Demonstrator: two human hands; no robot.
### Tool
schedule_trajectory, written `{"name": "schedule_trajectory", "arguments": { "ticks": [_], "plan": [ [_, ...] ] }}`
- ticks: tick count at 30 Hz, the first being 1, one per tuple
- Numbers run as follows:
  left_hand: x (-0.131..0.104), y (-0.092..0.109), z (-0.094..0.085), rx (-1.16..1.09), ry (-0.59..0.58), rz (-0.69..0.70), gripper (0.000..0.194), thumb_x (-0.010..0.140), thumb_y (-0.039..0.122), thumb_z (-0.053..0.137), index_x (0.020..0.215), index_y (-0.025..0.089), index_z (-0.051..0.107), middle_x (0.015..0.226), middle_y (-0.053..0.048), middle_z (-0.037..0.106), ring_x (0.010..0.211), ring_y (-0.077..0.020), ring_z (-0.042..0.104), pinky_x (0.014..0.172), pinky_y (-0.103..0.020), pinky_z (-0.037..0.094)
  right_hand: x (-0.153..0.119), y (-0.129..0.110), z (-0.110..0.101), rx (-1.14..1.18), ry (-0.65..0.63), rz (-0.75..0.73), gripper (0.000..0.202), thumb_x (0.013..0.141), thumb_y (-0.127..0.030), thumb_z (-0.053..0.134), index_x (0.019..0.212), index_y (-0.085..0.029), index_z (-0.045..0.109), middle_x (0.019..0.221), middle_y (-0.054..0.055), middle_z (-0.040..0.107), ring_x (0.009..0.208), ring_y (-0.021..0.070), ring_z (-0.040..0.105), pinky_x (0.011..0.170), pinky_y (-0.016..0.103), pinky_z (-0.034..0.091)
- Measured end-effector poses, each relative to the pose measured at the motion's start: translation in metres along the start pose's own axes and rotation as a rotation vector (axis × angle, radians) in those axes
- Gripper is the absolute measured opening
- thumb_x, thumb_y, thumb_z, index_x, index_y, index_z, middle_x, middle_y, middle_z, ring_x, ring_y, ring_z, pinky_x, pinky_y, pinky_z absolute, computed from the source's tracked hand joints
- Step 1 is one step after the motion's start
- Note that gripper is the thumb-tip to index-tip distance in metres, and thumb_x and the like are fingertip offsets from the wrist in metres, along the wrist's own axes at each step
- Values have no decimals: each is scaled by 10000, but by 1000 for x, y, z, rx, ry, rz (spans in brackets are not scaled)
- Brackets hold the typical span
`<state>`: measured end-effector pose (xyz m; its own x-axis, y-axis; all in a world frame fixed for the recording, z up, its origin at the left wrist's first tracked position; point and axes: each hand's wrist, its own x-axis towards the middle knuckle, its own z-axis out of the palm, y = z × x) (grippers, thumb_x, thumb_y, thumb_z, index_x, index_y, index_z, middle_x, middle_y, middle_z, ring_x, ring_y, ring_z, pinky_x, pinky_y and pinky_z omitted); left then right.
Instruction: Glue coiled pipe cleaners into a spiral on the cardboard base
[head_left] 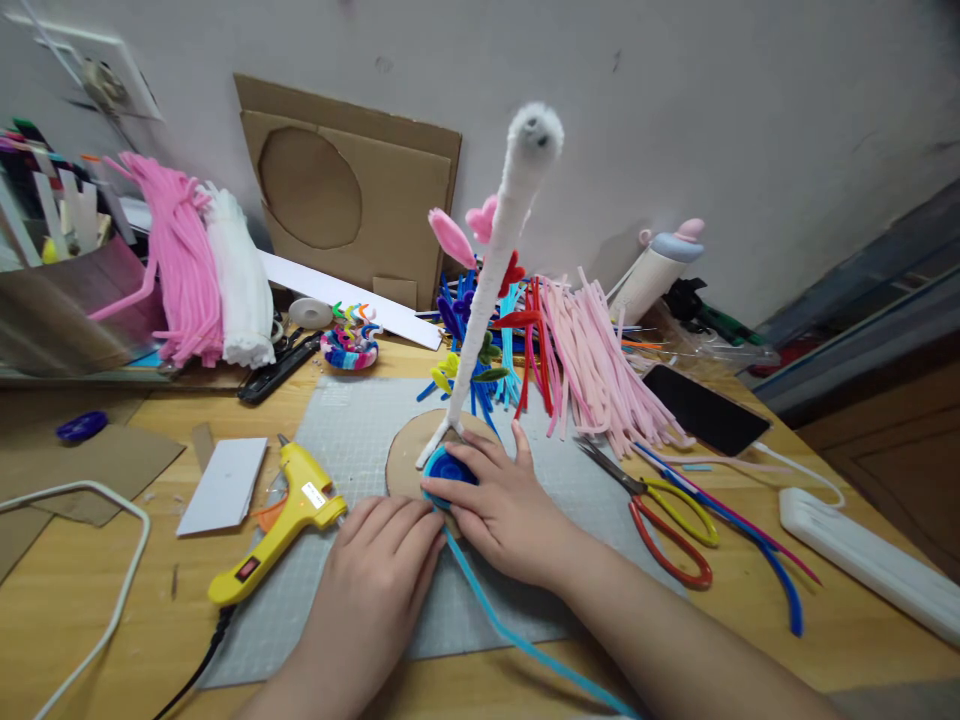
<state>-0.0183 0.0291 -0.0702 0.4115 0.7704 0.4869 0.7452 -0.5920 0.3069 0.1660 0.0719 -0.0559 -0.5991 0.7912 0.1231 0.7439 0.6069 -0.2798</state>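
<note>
A flat coil of blue pipe cleaner (450,468), darker inside and light blue around its edge, lies on a round cardboard base (403,450). My right hand (510,505) reaches over the coil from the right, its fingers gripping it with the index finger raised. The light blue pipe cleaner (495,620) trails from the coil toward the lower right. My left hand (386,560) is closed where this strand meets the coil; its fingertips are partly hidden. From the base rises a tilted white fuzzy-wrapped stem (484,290), with pink, red, purple, yellow and green petal shapes around it.
A yellow glue gun (300,500) lies left on the grey cutting mat (352,400). Scissors (652,510) sit at right, near a phone (705,408) and a white power strip (870,560). Pink pipe cleaner bundles (592,360) and leaning cardboard (405,190) stand behind.
</note>
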Motion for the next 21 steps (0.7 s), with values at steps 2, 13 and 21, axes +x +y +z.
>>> {"name": "schedule_trajectory", "arguments": {
  "ticks": [2,13,21],
  "plan": [
    [-1,0,0,-9,5,-1,153,889,144,512,981,178,630,973,-26,695,895,-196,570,851,-356,384,0,0,0,-1,0,2,325,941,-354,430,1233,-406,563,1391,29,460,1352,264,276,1070,607,-76],
    [7,-20,-8,356,-66,-348,268,855,210,515,1084,236,652,1105,-103,632,1040,-304,537,875,-481,367,1,1,0,25,-7,2,348,923,-307,459,1239,-415,556,1394,27,451,1354,258,276,1068,615,-66],
    [11,-14,-26,267,-170,-175,299,701,46,502,640,273,686,903,-36,676,1017,-282,548,949,-526,314,0,1,1,28,22,-10,345,922,-290,460,1227,-405,574,1372,26,469,1335,266,306,1070,619,-69]
  ]
}}
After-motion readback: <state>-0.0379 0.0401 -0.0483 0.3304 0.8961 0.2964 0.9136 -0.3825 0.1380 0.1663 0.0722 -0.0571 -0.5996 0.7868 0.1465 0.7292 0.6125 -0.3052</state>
